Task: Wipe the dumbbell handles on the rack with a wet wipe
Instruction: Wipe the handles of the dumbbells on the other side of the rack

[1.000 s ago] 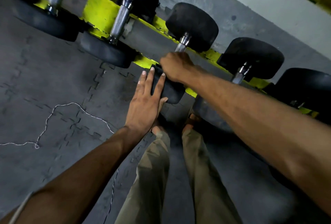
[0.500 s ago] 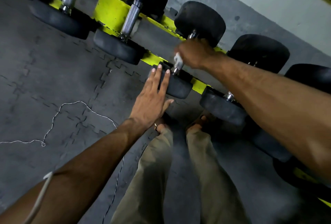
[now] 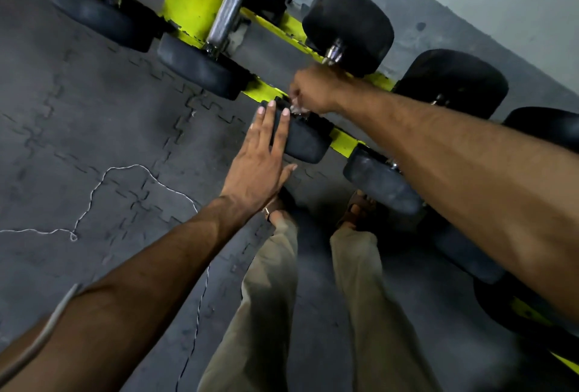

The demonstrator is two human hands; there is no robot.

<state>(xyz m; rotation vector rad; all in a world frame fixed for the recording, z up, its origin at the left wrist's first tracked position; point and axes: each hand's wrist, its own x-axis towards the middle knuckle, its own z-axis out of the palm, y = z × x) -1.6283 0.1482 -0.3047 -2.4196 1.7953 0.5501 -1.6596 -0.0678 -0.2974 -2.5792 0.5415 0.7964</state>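
- White wet wipe [image 3: 296, 107]: only a crumpled scrap shows, held in the right hand [image 3: 313, 89], whose fingers are curled round the low end of the handle [image 3: 333, 54].
- Handle: chrome, with one short bare length visible past the fist and the rest hidden under the knuckles. Its long axis runs from the near head [image 3: 308, 141] away and up-right to the far head [image 3: 349, 27], crosswise to the yellow rack [image 3: 191, 6].
- Left hand [image 3: 257, 163]: flat, fingers straight, laid on the near head and gripping nothing. Judged to be a brace.
- Governing relation: the fist sits just beside the near head, so the exposed chrome lies beyond it, toward the far head. The next stroke probably slides along that axis, away from the person. Only the right hand is on the handle.
- Neighbouring handle [image 3: 226, 17]: one place left, bare.
- Floor mat [image 3: 94, 94]: grey, interlocking, with a white string [image 3: 109, 171] lying on it.
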